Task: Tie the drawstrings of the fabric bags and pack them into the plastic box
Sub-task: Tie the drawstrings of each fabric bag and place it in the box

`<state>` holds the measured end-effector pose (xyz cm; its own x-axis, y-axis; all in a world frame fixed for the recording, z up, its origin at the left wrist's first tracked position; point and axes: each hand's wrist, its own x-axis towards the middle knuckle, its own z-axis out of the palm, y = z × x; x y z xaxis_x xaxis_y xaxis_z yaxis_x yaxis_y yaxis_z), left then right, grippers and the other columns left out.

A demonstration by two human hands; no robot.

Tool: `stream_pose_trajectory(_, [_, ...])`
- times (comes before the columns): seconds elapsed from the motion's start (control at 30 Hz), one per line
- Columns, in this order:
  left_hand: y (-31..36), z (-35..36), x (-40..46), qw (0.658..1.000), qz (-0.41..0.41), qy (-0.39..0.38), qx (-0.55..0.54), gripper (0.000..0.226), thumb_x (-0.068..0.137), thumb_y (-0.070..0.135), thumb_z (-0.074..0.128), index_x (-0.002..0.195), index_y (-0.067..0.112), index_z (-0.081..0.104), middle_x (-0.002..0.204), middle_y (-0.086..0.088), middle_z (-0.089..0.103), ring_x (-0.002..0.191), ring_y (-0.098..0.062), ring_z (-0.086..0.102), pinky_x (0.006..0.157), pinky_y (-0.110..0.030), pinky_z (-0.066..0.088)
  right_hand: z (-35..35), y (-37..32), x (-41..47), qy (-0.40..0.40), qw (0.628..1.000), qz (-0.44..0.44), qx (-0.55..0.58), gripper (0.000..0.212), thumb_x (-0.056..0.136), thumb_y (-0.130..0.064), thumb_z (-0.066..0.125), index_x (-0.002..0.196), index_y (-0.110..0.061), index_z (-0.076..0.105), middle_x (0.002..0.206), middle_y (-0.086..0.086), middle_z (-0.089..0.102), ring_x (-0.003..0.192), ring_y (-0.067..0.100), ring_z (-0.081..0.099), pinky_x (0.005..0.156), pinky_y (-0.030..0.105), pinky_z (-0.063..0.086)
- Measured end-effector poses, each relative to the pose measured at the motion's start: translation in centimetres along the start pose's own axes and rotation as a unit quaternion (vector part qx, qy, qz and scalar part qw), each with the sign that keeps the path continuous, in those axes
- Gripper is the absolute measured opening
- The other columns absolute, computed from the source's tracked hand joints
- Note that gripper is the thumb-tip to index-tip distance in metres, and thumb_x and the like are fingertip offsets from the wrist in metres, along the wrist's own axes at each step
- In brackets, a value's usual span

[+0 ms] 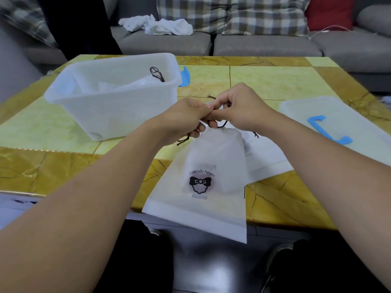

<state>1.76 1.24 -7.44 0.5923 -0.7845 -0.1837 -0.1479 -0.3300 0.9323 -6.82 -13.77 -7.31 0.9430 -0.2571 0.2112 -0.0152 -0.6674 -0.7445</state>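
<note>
Both hands met over the table [275,85]. Left hand [186,117] and right hand [239,106] each pinched the black drawstring [223,124] at the bag [203,182] mouth, fingers curled, fingertips touching. Bag hung just below the grip, its bottom past the table edge. Box [114,96] sat left of the grip, one tied bag inside. Lid [338,127] lay right of it.

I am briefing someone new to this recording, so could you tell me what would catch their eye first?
Both hands, left and right, meet mid-frame, pinching the dark drawstring of a white fabric bag that hangs over the table's near edge. Left of them stands the translucent plastic box, a tied bag already inside.
</note>
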Motion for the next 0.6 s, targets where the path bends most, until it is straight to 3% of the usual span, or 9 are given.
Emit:
stream_pose_trajectory(0.1, [0.02,-0.21,-0.06,0.999,-0.002,-0.023,-0.022,0.038,0.108,0.026,0.04,0.105,0.003,0.07,0.08,-0.004,0.068,0.059,-0.009,0.052,0.054,-0.02,0.042,-0.55,0.08,-0.13,-0.042,0.997,0.038,0.06,0.009,0.088,-0.013,0.075,0.094,-0.009,0.081,0.059,-0.002,0.049,0.045,0.006,0.028,0.044,0.018,0.022])
stream_pose_trajectory(0.17, [-0.01,-0.32,-0.2,0.999,-0.004,-0.032,-0.03,0.039,0.109,0.023,0.039,0.106,0.001,0.07,0.079,-0.004,0.067,0.061,-0.009,0.054,0.055,-0.02,0.044,-0.74,0.21,-0.25,-0.055,0.99,0.081,0.101,0.015,0.09,-0.019,0.073,0.094,-0.005,0.079,0.065,0.007,0.045,0.045,0.01,0.024,0.045,0.024,0.018])
stream_pose_trajectory(0.33, [0.03,-0.53,-0.37,0.999,-0.002,-0.019,-0.036,0.034,0.107,0.022,0.045,0.103,0.003,0.073,0.079,-0.001,0.068,0.064,-0.009,0.055,0.056,-0.019,0.044,-0.92,0.26,-0.28,-0.051,0.968,0.173,0.175,0.015,0.097,-0.021,0.064,0.088,-0.01,0.07,0.056,-0.004,0.027,0.044,0.009,0.019,0.039,0.02,0.016])
stream_pose_trajectory(0.6, [0.3,-0.45,-0.27,0.999,-0.016,0.014,-0.042,0.025,0.102,0.022,0.056,0.104,0.004,0.073,0.08,0.0,0.07,0.062,-0.006,0.056,0.056,-0.016,0.047,-0.46,0.41,-0.02,-0.038,0.932,0.253,0.256,0.018,0.106,-0.019,0.044,0.091,-0.014,0.054,0.053,-0.007,0.027,0.042,0.008,0.017,0.037,0.019,0.013])
